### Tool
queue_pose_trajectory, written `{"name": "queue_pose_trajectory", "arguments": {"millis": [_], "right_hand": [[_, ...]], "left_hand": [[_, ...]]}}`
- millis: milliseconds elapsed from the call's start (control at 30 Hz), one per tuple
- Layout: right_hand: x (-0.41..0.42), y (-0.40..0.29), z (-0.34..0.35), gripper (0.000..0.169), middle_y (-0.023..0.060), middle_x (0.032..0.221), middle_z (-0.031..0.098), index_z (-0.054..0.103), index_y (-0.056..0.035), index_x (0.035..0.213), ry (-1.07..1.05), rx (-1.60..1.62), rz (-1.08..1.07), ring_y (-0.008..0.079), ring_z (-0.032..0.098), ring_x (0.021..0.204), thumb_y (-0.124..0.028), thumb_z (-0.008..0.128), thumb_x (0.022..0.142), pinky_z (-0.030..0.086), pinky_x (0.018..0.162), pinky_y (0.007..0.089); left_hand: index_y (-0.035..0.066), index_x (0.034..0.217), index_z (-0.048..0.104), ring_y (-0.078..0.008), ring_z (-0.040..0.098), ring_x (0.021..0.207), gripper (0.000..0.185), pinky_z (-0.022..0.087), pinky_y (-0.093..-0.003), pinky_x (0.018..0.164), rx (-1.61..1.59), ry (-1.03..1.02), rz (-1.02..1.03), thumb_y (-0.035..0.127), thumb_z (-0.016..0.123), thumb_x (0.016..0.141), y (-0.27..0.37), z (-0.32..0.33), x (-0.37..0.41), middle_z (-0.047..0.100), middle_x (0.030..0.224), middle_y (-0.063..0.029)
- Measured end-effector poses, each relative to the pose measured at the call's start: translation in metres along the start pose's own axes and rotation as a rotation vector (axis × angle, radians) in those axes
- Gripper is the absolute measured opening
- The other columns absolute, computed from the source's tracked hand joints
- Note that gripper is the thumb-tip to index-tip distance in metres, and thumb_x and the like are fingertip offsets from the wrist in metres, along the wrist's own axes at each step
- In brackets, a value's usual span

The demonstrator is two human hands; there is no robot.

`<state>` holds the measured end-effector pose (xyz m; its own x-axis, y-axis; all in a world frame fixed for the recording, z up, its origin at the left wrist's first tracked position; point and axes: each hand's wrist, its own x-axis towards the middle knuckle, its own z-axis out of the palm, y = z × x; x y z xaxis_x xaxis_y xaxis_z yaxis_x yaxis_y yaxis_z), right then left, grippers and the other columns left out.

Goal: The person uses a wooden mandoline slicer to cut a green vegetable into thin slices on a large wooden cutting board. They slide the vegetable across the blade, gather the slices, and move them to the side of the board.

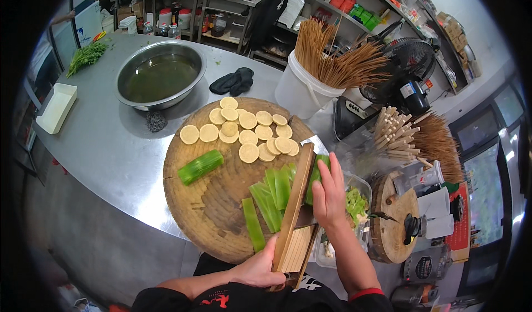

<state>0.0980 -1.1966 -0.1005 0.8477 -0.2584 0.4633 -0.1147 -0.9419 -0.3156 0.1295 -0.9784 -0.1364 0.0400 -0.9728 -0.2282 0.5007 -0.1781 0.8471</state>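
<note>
My left hand (pixel 262 266) grips the lower end of a wooden mandoline slicer (pixel 297 245), which stands tilted over the right part of a round wooden chopping block (pixel 208 216). With its palm and fingers, my right hand (pixel 330 193) presses a green stem piece (pixel 316 175), probably celtuce, against the slicer's face; the blade is mostly hidden. Thin green slices (pixel 270 195) lie on the block to the slicer's left. A whole peeled green piece (pixel 200 167) rests farther left. Several pale round slices (pixel 248 137) are spread over the block's far side.
Beyond the block stand a steel basin of liquid (pixel 160 75), a black cloth (pixel 232 81) and a white bucket of thin sticks (pixel 305 79). At right are a plastic container of vegetable scraps (pixel 357 204) and a smaller wooden block (pixel 392 225). Green herbs (pixel 87 56) and a white tray (pixel 58 108) lie left.
</note>
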Motion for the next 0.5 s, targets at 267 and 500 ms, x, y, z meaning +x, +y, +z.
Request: {"name": "queue_pose_trajectory", "arguments": {"millis": [267, 500], "right_hand": [[-0.089, -0.061, -0.004, 0.054, 0.0349, 0.135, 0.027, 0.044, 0.0062, 0.123, -0.089, 0.201, -0.197, 0.0501, 0.03, 0.125, -0.014, 0.059, 0.075, 0.026, 0.103, 0.0521], [-0.003, -0.01, -0.003, 0.043, 0.0318, 0.133, 0.032, 0.044, 0.0067, 0.122, 0.032, 0.026, -0.047, 0.0467, 0.036, 0.121, -0.009, 0.05, 0.083, 0.029, 0.101, 0.0501]], "left_hand": [[0.003, 0.139, 0.002, -0.0157, 0.041, 0.11, 0.089, 0.039, -0.0283, 0.089, -0.042, 0.079, 0.066, -0.001, 0.057, 0.07, -0.004, -0.005, -0.001, 0.036, 0.123, -0.0122], [0.002, 0.138, 0.003, -0.017, 0.042, 0.11, 0.088, 0.038, -0.0296, 0.091, 0.034, 0.014, 0.017, -0.001, 0.058, 0.07, 0.004, 0.001, 0.0, 0.037, 0.123, -0.0121]]}}
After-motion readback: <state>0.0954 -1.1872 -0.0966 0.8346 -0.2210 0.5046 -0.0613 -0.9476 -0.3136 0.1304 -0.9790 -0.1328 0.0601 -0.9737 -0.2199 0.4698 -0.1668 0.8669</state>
